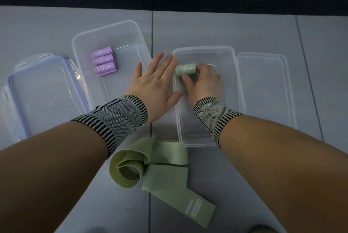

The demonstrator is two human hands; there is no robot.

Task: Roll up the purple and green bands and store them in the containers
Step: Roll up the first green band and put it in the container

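Grey tiled floor (pixel 244 31), black baseboard behind, right hand (pixel 204 80) gripping green roll (pixel 185 69) inside clear container (pixel 233 74), left hand (pixel 154 86) flat, fingers spread.

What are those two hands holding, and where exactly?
The right hand pinches the rolled green 30 LB band at its right end, inside the right container. The left hand holds nothing.

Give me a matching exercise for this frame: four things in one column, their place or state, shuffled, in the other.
Things:
1. purple rolls
2. green roll
3. loose green bands
4. left hand

Places or states:
A. unrolled on the floor, nearest the camera
B. side by side in the left container
C. open, fingers straight, between the containers
D. gripped by the right hand in the right container

Pairs: 1-B, 2-D, 3-A, 4-C
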